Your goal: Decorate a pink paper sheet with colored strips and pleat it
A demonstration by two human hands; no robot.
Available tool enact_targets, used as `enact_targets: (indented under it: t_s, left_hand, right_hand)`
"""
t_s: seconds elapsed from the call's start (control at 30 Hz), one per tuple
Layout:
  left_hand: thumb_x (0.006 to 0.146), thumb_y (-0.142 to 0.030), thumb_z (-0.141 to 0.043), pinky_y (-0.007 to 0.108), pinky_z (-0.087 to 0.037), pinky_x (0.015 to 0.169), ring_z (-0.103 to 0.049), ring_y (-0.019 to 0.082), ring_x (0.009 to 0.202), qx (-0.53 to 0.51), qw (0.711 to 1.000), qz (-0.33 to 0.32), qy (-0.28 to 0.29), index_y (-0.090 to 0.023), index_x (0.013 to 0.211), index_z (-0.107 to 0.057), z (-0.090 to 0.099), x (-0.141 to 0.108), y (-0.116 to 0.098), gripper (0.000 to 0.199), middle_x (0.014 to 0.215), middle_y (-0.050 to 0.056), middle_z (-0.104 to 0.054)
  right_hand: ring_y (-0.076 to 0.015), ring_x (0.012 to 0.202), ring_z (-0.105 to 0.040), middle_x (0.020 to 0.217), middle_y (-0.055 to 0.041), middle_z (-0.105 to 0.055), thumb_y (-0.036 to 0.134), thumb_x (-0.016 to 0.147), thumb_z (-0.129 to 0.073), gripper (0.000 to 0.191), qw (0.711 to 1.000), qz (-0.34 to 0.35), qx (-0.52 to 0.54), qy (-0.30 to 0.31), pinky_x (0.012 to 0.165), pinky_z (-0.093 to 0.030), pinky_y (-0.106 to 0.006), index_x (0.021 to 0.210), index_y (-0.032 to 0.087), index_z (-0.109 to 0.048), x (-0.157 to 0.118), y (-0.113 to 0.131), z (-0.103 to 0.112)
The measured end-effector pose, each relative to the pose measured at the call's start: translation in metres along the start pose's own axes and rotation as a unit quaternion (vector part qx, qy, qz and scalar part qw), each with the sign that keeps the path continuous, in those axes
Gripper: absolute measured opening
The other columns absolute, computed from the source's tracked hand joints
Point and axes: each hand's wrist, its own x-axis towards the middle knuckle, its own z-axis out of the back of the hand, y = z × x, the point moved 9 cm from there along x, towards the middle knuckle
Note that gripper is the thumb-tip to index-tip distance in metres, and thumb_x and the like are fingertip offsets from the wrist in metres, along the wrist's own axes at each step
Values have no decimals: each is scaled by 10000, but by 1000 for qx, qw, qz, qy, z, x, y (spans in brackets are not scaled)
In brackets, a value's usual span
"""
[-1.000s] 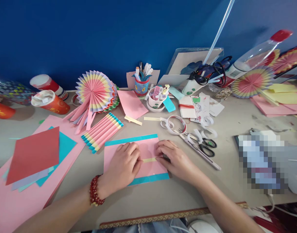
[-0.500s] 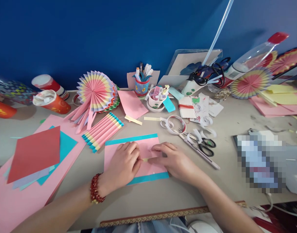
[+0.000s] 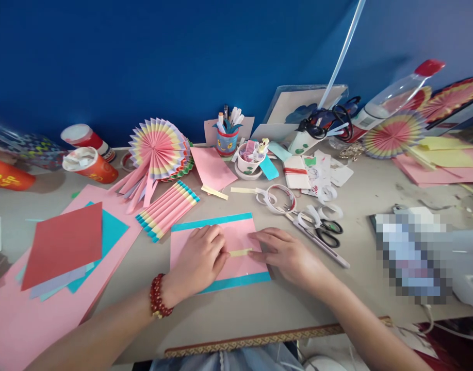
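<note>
A pink sheet (image 3: 236,234) with blue bands along its far and near edges lies flat on the table. Across its middle runs a thin yellow strip (image 3: 241,252). My left hand (image 3: 203,255), with a red bead bracelet at the wrist, presses on the sheet's left half, its fingers curled together at the strip's left end; what they pinch, if anything, is hidden. My right hand (image 3: 284,252) rests at the sheet's right side with fingers apart, the fingertips touching the strip's right end.
Rolled pink tubes (image 3: 168,211) and a paper fan (image 3: 155,147) lie behind to the left, coloured sheets (image 3: 66,242) at far left. Scissors (image 3: 329,234), a cutter (image 3: 325,247) and a tape roll (image 3: 280,200) sit to the right, near a phone (image 3: 410,257).
My right hand has slid a little to the right, away from my left hand, and more of the yellow strip shows between them. The camera view has shifted slightly.
</note>
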Motion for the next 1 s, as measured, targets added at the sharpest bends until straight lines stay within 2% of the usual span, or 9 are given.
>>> enact_targets:
  t_s: [0.1,0.2,0.33,0.47,0.63,0.77,1.0]
  left_hand:
    - [933,-199,-505,387,-423,798,-529,234,929,5,1000,-4,-4,-187,860,-528,0,0,0,77,994,56,-548]
    - [924,-181,-507,381,-421,783,-529,226,912,8,1000,-5,-4,-188,842,-523,-1,0,0,83,975,46,-546]
    - [926,-178,-518,388,-424,791,-528,225,912,14,1000,-2,-2,-186,853,-530,-1,0,0,74,972,41,-544]
    - [946,-211,-526,395,-443,827,-528,233,951,13,1000,-4,-2,-180,884,-542,-1,-1,0,72,1002,52,-539]
    - [972,-200,-474,416,-457,850,-517,245,977,51,999,-2,-3,-173,909,-537,6,-12,0,93,1056,73,-530]
    - [973,-182,-459,432,-455,849,-513,249,970,92,996,14,-2,-169,900,-537,12,-23,6,108,1066,80,-527]
    - [974,-182,-471,440,-447,861,-516,253,984,88,995,39,-13,-164,952,-549,13,-30,16,83,1085,79,-536]
  right_hand:
    - [-258,1127,-572,1259,-83,-668,39,919,-420,427,1000,-5,-27,-15,909,-528,-413,1081,248,-755,-5,-3,16]
    - [-236,1036,-602,1195,-81,-697,48,913,-417,413,999,-14,-44,-28,863,-543,-384,1107,219,-739,0,1,25]
    - [-228,1046,-595,1135,-72,-709,97,937,-451,390,998,48,-33,3,876,-529,-373,1228,226,-675,15,22,7]
    - [-223,1010,-599,1109,-74,-715,147,970,-467,309,995,73,-59,13,883,-510,-379,1177,206,-689,19,24,-14]
    - [-218,1006,-588,1114,-64,-712,158,971,-497,283,995,64,-70,-28,869,-497,-364,1163,224,-694,13,19,-11]
    - [-213,993,-589,1100,-67,-716,140,966,-484,297,995,70,-57,-32,856,-492,-349,1144,228,-705,14,18,-10]
    - [-218,995,-588,1101,-62,-718,151,971,-481,285,996,63,-46,-37,835,-487,-349,1110,235,-716,16,16,-9]
